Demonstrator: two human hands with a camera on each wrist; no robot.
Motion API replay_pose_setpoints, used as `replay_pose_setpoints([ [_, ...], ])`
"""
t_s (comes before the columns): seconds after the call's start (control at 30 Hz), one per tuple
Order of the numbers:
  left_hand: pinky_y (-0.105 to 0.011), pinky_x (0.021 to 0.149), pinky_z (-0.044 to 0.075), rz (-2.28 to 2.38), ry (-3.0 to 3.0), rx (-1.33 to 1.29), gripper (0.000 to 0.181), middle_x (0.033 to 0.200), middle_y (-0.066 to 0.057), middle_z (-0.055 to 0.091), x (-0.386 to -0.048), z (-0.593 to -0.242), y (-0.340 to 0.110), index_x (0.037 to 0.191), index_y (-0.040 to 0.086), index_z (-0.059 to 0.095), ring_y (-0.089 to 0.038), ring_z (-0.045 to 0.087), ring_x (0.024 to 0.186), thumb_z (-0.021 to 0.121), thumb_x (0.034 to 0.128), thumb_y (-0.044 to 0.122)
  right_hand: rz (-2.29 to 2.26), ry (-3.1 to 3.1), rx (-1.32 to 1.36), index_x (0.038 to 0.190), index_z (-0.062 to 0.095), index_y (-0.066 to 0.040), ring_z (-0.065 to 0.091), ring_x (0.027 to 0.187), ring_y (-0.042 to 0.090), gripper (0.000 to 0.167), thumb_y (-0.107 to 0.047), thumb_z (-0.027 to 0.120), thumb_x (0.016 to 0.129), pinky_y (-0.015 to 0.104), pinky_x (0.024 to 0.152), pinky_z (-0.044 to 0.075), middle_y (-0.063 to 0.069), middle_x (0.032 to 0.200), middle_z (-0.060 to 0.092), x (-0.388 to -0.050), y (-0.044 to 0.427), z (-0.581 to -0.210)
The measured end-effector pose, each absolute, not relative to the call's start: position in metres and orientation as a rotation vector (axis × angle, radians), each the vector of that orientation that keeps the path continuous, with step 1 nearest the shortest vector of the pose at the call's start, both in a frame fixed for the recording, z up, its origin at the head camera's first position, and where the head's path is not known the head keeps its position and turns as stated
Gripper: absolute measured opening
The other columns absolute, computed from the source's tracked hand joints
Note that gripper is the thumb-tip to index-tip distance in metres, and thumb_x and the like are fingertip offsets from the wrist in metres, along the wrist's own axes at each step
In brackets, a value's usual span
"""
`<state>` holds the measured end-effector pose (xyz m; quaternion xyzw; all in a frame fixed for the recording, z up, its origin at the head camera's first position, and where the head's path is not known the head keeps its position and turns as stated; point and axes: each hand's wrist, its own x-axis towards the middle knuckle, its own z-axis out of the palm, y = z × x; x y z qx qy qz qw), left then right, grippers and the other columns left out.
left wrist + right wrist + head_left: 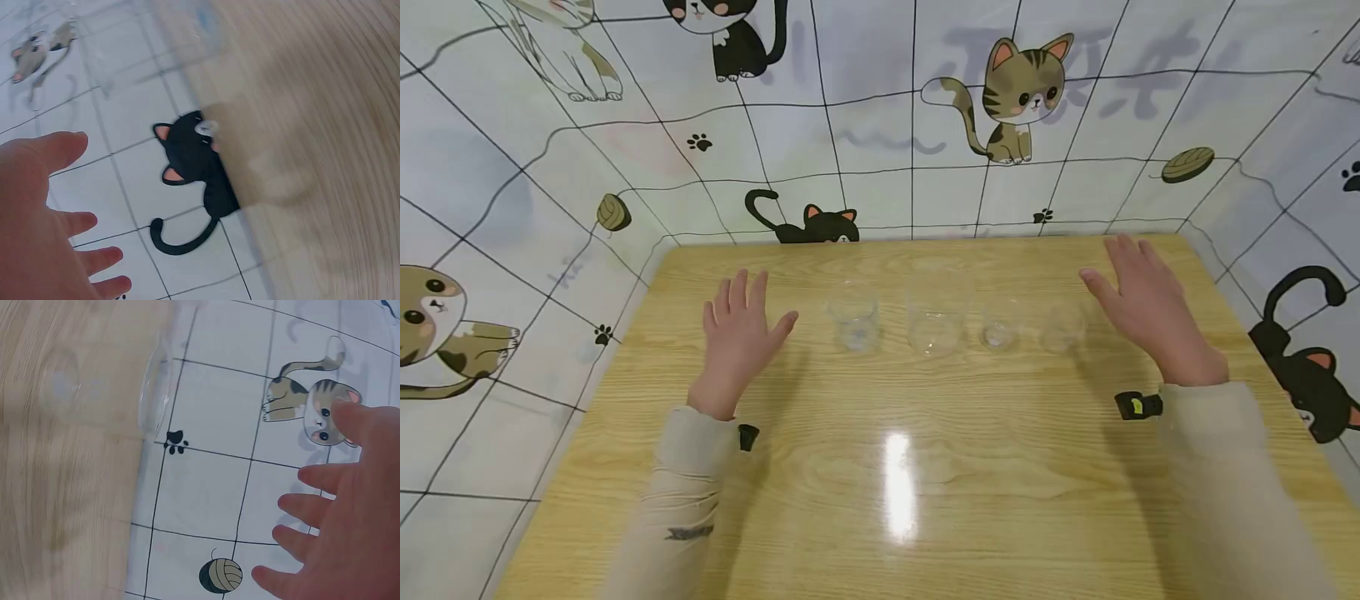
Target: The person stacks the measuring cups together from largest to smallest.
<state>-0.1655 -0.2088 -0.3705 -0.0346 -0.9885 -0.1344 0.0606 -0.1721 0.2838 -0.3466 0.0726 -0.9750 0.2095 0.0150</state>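
Observation:
Several clear glass vessels stand in a row across the far part of the wooden table: a left glass [854, 318], a wider one [935, 325], a small one [1000, 327] and a faint rightmost one [1063, 329]. My left hand [737, 343] is left of the row, palm down with fingers spread, touching no glass. To the right of the row, my right hand [1153, 312] has its fingers extended and holds nothing. The right wrist view shows one clear glass [103, 390] beside the spread fingers of my right hand [337, 506]. My left hand [56, 219] shows in the left wrist view.
The wooden table [820, 483] carries a bright light reflection near its middle. Behind it and at both sides stand white gridded walls [872, 142] printed with cartoon cats, paw prints and yarn balls. Dark wrist devices sit at both cuffs.

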Motion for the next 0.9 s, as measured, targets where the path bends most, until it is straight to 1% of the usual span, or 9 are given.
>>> replay_pose_setpoints([
  [0.13,-0.053,0.095,0.024,-0.633,-2.806,-0.158,0.065,0.136,-0.014,0.028,-0.156,-0.366,-0.191,0.136,0.011,0.031,-0.034,0.022,0.125,0.05,0.0858,0.048,0.865,-2.9,0.238,0.143,0.008,-0.006,-0.006,0.133,0.035,0.063,-0.041,0.029,0.096,0.057,0.101,-0.002,0.016,0.148,0.003,-0.163,0.277,-0.346],
  [0.2,-0.048,0.094,0.029,-0.772,-2.723,-0.195,0.06,0.133,-0.011,0.034,-0.151,-0.364,-0.183,0.133,0.011,0.036,-0.031,0.028,0.123,0.05,0.0866,0.045,0.984,-2.844,0.222,0.144,0.01,-0.008,-0.003,0.133,0.033,0.061,-0.039,0.031,0.096,0.055,0.103,-0.001,0.014,0.148,0.006,-0.158,0.271,-0.347],
  [0.27,-0.044,0.094,0.031,-0.902,-2.648,-0.25,0.055,0.131,-0.01,0.038,-0.148,-0.364,-0.175,0.132,0.01,0.038,-0.028,0.031,0.122,0.051,0.0875,0.041,1.078,-2.798,0.186,0.144,0.011,-0.011,0.001,0.134,0.032,0.061,-0.04,0.033,0.095,0.055,0.103,0.002,0.012,0.148,0.009,-0.154,0.265,-0.348],
  [0.4,-0.038,0.092,0.036,-1.087,-2.53,-0.313,0.051,0.128,-0.003,0.043,-0.143,-0.368,-0.161,0.13,0.011,0.041,-0.019,0.037,0.118,0.051,0.0879,0.039,1.198,-2.734,0.095,0.144,0.012,-0.022,0.009,0.133,0.032,0.058,-0.043,0.033,0.094,0.058,0.1,0.009,0.008,0.147,0.013,-0.148,0.255,-0.356],
  [0.5,-0.035,0.085,0.042,-1.223,-2.454,-0.301,0.044,0.119,0.004,0.05,-0.139,-0.373,-0.154,0.125,0.015,0.046,-0.012,0.046,0.109,0.052,0.0881,0.038,1.258,-2.68,0.06,0.143,0.015,-0.025,0.013,0.133,0.029,0.056,-0.045,0.033,0.094,0.056,0.101,0.013,0.004,0.146,0.018,-0.149,0.247,-0.364],
  [0.57,-0.034,0.081,0.044,-1.313,-2.415,-0.299,0.038,0.111,0.008,0.055,-0.137,-0.375,-0.15,0.121,0.019,0.05,-0.009,0.05,0.102,0.052,0.0884,0.038,1.292,-2.628,0.034,0.143,0.018,-0.025,0.016,0.132,0.025,0.056,-0.046,0.033,0.093,0.053,0.102,0.015,0.001,0.145,0.023,-0.149,0.242,-0.369],
  [0.67,-0.032,0.078,0.045,-1.42,-2.388,-0.329,0.031,0.101,0.01,0.059,-0.136,-0.38,-0.142,0.116,0.022,0.054,-0.007,0.054,0.092,0.051,0.0889,0.037,1.34,-2.557,-0.03,0.142,0.022,-0.027,0.021,0.131,0.022,0.054,-0.048,0.031,0.093,0.052,0.101,0.018,-0.003,0.143,0.028,-0.147,0.237,-0.375],
  [0.73,-0.032,0.078,0.046,-1.476,-2.391,-0.358,0.029,0.099,0.01,0.06,-0.136,-0.383,-0.136,0.114,0.023,0.055,-0.007,0.055,0.09,0.051,0.0891,0.038,1.36,-2.522,-0.073,0.141,0.023,-0.029,0.025,0.129,0.023,0.052,-0.048,0.028,0.093,0.053,0.1,0.02,-0.003,0.142,0.031,-0.145,0.235,-0.379],
  [0.9,-0.033,0.079,0.047,-1.638,-2.373,-0.414,0.032,0.098,0.007,0.062,-0.135,-0.392,-0.117,0.114,0.015,0.056,-0.007,0.058,0.089,0.052,0.0894,0.035,1.391,-2.464,-0.131,0.14,0.025,-0.03,0.033,0.125,0.026,0.05,-0.048,0.027,0.094,0.054,0.097,0.024,-0.005,0.138,0.036,-0.142,0.233,-0.385],
])
